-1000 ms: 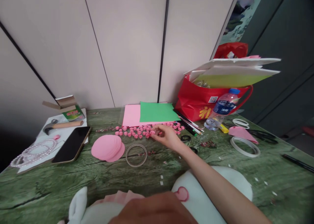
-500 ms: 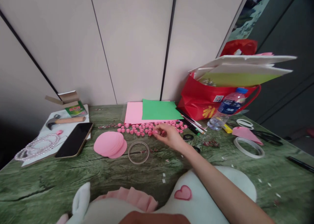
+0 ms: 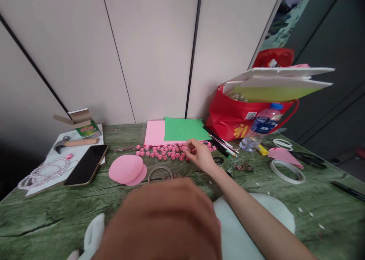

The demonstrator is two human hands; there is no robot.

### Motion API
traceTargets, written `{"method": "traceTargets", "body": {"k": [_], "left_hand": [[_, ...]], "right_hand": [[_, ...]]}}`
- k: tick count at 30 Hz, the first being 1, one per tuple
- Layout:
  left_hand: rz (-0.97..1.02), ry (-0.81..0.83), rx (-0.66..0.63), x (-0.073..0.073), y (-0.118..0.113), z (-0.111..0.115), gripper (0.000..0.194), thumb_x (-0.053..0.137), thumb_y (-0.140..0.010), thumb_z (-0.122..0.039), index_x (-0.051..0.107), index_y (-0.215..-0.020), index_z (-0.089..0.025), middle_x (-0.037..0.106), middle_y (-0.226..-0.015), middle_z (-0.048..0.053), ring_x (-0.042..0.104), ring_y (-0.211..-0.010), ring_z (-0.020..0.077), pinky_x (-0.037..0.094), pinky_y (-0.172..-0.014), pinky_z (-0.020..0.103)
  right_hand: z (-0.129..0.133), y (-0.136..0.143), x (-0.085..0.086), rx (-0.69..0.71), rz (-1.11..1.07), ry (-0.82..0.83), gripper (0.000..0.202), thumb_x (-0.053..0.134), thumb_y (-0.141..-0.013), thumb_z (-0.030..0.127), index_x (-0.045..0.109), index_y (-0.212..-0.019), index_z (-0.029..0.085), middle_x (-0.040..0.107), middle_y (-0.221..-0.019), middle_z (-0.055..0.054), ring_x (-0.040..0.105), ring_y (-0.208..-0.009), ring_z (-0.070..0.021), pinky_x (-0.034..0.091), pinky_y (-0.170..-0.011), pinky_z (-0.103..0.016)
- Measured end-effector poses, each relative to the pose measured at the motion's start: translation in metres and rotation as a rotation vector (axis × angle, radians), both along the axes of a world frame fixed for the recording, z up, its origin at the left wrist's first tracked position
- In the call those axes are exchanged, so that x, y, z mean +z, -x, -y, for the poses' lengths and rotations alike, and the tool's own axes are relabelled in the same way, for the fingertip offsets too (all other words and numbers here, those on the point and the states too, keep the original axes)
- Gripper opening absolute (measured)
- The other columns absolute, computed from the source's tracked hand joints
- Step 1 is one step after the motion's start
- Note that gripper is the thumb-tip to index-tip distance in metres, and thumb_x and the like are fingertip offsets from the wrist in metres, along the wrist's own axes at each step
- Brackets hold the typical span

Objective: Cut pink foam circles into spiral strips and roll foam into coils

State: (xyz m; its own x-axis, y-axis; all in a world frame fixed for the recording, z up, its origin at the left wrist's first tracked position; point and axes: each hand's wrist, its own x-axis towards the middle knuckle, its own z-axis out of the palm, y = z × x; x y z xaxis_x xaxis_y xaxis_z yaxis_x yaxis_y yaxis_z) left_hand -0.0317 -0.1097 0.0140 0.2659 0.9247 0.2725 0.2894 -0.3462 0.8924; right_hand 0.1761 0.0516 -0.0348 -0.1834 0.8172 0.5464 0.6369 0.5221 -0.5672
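Many small pink rolled pieces (image 3: 159,152) lie in a band in front of pink and green paper sheets (image 3: 184,129). My right hand (image 3: 199,153) is over the right part of this band, thumb and forefinger bent towards each other at the pieces; whether a piece is between them is too small to tell. Large and blurred, my left hand (image 3: 168,218) is close to the camera at the bottom centre, its fingers hidden. A stack of pink paper circles (image 3: 127,169) lies left of a tape ring (image 3: 160,172), which my left hand partly covers.
At left are a phone (image 3: 87,165), a hammer (image 3: 78,142), a bead string (image 3: 45,171) and an open box (image 3: 88,129). Pens, a water bottle (image 3: 261,127), a red bag (image 3: 228,113), a white tape roll (image 3: 287,171) and black scissors stand or lie at right.
My left hand has risen into view at the bottom centre, covering part of the tape ring and the clothing. My right hand has shifted slightly right along the pink pieces.
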Motion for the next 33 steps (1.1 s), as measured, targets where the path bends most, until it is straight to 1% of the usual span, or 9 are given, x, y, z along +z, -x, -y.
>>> {"method": "traceTargets", "body": {"k": [1, 3, 5, 8, 15, 20, 25, 28, 33], "left_hand": [[-0.059, -0.023, -0.031, 0.008, -0.010, -0.015, 0.023, 0.042, -0.077, -0.029, 0.064, -0.081, -0.031, 0.061, -0.083, 0.006, 0.054, -0.084, 0.0248, 0.043, -0.069, 0.039], [-0.528, -0.137, -0.195, 0.020, -0.029, -0.043, 0.023, 0.041, -0.074, -0.016, 0.063, -0.079, -0.022, 0.061, -0.080, 0.008, 0.053, -0.083, 0.0236, 0.040, -0.074, 0.038], [-0.938, -0.144, -0.220, 0.023, -0.041, -0.063, 0.025, 0.038, -0.070, -0.005, 0.060, -0.079, -0.013, 0.060, -0.081, 0.012, 0.054, -0.081, 0.0245, 0.039, -0.073, 0.039], [-1.130, -0.045, -0.290, 0.013, -0.044, -0.077, 0.033, 0.030, -0.072, 0.001, 0.059, -0.083, -0.008, 0.061, -0.084, 0.018, 0.057, -0.078, 0.0255, 0.041, -0.067, 0.037], [-1.105, -0.055, -0.233, -0.002, -0.034, -0.084, 0.030, 0.033, -0.072, -0.001, 0.059, -0.082, -0.008, 0.062, -0.080, 0.018, 0.059, -0.079, 0.0263, 0.042, -0.065, 0.036], [-1.071, -0.054, -0.200, -0.006, -0.031, -0.087, 0.030, 0.034, -0.072, -0.003, 0.060, -0.087, -0.006, 0.062, -0.084, 0.021, 0.059, -0.082, 0.0284, 0.043, -0.067, 0.037], [-1.031, -0.039, -0.192, -0.010, -0.023, -0.091, 0.031, 0.039, -0.071, -0.004, 0.059, -0.095, -0.007, 0.062, -0.093, 0.020, 0.059, -0.085, 0.0270, 0.045, -0.069, 0.035], [-1.017, -0.025, -0.149, -0.011, -0.017, -0.095, 0.032, 0.040, -0.071, -0.004, 0.058, -0.098, -0.005, 0.062, -0.095, 0.022, 0.059, -0.086, 0.0287, 0.044, -0.070, 0.037], [-1.001, -0.025, -0.101, -0.008, -0.013, -0.097, 0.030, 0.040, -0.072, -0.006, 0.061, -0.093, -0.005, 0.062, -0.092, 0.022, 0.059, -0.084, 0.0304, 0.044, -0.069, 0.039]], "right_hand": [[-0.002, -0.003, -0.001, -0.049, 0.001, -0.010, 0.011, 0.051, -0.075, 0.027, 0.054, -0.080, 0.018, 0.059, -0.066, -0.001, 0.054, -0.058, -0.0123, 0.041, -0.054, -0.022], [-0.006, -0.009, -0.002, -0.127, 0.003, -0.020, 0.015, 0.050, -0.076, 0.031, 0.055, -0.075, 0.017, 0.059, -0.066, -0.002, 0.055, -0.058, -0.0129, 0.041, -0.055, -0.023], [-0.009, -0.015, -0.005, -0.167, 0.012, -0.013, 0.017, 0.050, -0.076, 0.033, 0.056, -0.073, 0.017, 0.060, -0.067, -0.002, 0.056, -0.058, -0.0131, 0.042, -0.056, -0.024], [-0.013, -0.019, -0.008, -0.197, 0.054, 0.009, 0.019, 0.049, -0.077, 0.034, 0.057, -0.074, 0.017, 0.061, -0.068, -0.003, 0.057, -0.059, -0.0139, 0.043, -0.057, -0.024], [-0.030, 0.023, 0.003, -0.088, 0.216, 0.030, 0.014, 0.052, -0.076, 0.028, 0.061, -0.075, 0.017, 0.065, -0.075, -0.004, 0.059, -0.067, -0.0146, 0.042, -0.062, -0.024], [-0.052, 0.097, 0.016, 0.060, 0.319, 0.034, 0.008, 0.057, -0.071, 0.023, 0.064, -0.074, 0.020, 0.067, -0.077, -0.002, 0.060, -0.070, -0.0143, 0.040, -0.061, -0.022], [-0.065, 0.167, 0.015, 0.162, 0.396, 0.031, 0.009, 0.057, -0.072, 0.026, 0.065, -0.077, 0.024, 0.067, -0.077, 0.000, 0.059, -0.073, -0.0153, 0.039, -0.058, -0.022], [-0.070, 0.184, 0.011, 0.191, 0.436, 0.028, 0.009, 0.059, -0.071, 0.029, 0.066, -0.073, 0.023, 0.066, -0.080, -0.002, 0.056, -0.080, -0.0178, 0.038, -0.058, -0.023], [-0.077, 0.186, 0.007, 0.195, 0.459, 0.025, 0.012, 0.060, -0.070, 0.033, 0.067, -0.070, 0.023, 0.061, -0.090, -0.004, 0.047, -0.092, -0.0211, 0.039, -0.060, -0.025]]}}
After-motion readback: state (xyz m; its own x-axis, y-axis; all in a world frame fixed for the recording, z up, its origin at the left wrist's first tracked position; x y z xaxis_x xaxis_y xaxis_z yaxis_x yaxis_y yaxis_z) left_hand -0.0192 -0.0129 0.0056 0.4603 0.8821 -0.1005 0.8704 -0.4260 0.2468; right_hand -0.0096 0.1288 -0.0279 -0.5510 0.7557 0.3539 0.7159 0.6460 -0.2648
